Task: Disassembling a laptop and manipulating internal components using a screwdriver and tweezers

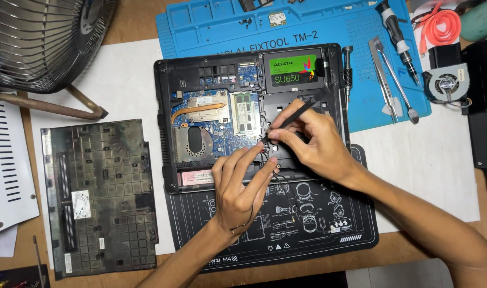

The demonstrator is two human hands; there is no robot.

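- Right now some things are hard to see: the tip of the black stick [297, 113] is hidden behind the fingers, and the thin wires [278, 176] under the hands are too small to follow.
- A metal fan [46, 42] at the top left is cut off by the edge, and so is a black box [483, 101] at the far right.
- Both arms run off the bottom of the view.
- The right hand [313, 144] is pinched shut on the black stick, between thumb and fingers.
- That stick is long and thin. It slants from the hand up and to the right, with its low end down inside the open laptop [249, 112].
- The left hand [241, 184] has its fingers spread apart and holds nothing. Its fingertips touch the inside of the laptop, just beside the stick's low end.
- The laptop lies upside down with its back off, in the middle, with its long side going left to right.
- Its dusty black cover [99, 197] lies flat, well apart to the left.
- Under the laptop is a black mat [318, 224] with white drawings.
- Behind it is a blue mat [222, 24] with a screwdriver [397, 29] and metal tweezers [385, 80].
- A small round fan part [446, 82] sits to the right.
- Everything rests on a brown wooden table [131, 18] with white paper [435, 160] on it.
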